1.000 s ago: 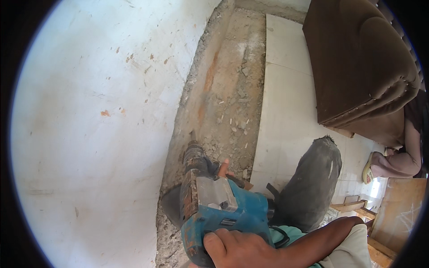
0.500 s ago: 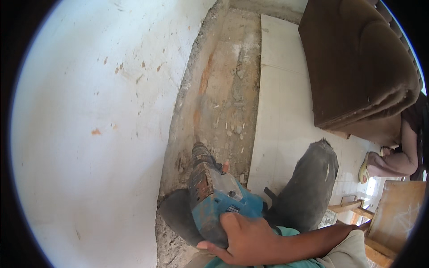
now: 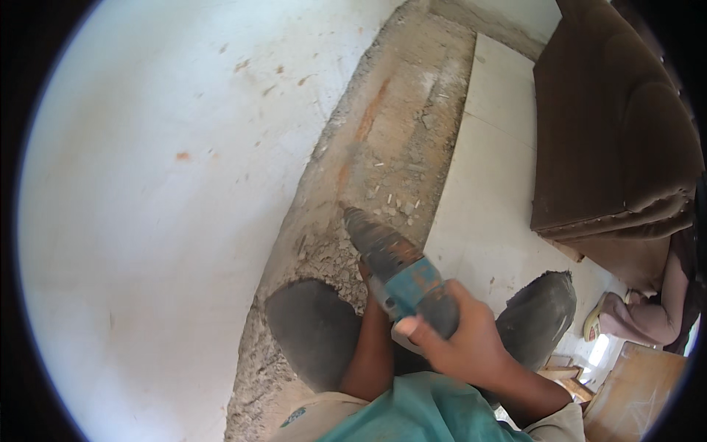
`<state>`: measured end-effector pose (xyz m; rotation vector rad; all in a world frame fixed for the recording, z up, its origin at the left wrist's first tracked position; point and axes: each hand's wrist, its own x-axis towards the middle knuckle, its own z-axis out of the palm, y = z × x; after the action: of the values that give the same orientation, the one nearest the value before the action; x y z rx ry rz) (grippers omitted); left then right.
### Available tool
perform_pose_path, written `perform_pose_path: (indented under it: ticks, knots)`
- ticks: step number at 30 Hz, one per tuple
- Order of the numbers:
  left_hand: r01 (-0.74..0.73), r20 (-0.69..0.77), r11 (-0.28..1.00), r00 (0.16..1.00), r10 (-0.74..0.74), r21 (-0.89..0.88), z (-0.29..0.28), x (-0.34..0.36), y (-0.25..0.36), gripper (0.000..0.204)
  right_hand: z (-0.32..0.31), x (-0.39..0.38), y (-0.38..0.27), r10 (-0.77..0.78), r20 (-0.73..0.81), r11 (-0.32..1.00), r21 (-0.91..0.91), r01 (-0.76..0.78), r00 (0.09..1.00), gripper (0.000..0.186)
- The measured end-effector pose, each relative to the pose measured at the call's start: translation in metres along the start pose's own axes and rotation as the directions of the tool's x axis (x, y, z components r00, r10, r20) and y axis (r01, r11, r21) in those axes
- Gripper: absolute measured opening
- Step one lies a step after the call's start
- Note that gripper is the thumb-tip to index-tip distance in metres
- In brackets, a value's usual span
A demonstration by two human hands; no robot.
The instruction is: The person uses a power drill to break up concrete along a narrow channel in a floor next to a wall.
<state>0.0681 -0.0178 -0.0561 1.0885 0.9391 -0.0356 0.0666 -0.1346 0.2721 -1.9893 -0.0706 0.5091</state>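
A worn teal and dark hammer drill (image 3: pixel 416 283) is tilted across the space between my knees, its dark nose toward the rough strip of exposed masonry (image 3: pixel 401 110). Whether its tip touches the rubble is hard to make out. My right hand (image 3: pixel 471 342) is closed round the drill's rear end, thumb along the near side. From below, my left forearm reaches up to the underside of the drill. Only a sliver of my left hand (image 3: pixel 364 270) shows beside the drill body; its fingers are hidden. Loose broken chips (image 3: pixel 398 206) lie on the strip just beyond the nose.
A stained white wall (image 3: pixel 169 221) rises along the left. White floor tiles (image 3: pixel 493 140) border the strip on the right, with a brown upholstered sofa (image 3: pixel 611 140) beyond. Another person's sandalled foot (image 3: pixel 593 321) and a wooden board (image 3: pixel 637 390) are at lower right.
The drill has swung so that its rear end lies farther right and its nose points up-left. My left forearm has come into view, and the rubble by my left knee is uncovered.
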Motion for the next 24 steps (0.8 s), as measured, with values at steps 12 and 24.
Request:
perform_pose_path:
  ticks: [12, 24]
  knots:
    - [-0.112, -0.016, 0.947, 0.992, 0.123, 0.301, 0.023, -0.071, 0.024, 0.038, -0.057, -0.061, 0.014, 0.049, -0.158, 0.934, 0.357, 0.011, 0.986, 0.047]
    - [-0.26, 0.066, 0.907, 0.965, 0.253, 0.331, 0.001, -0.093, 0.06, 0.033, 0.004, -0.129, 0.023, -0.073, -0.271, 0.953, 0.264, 0.147, 0.96, 0.057]
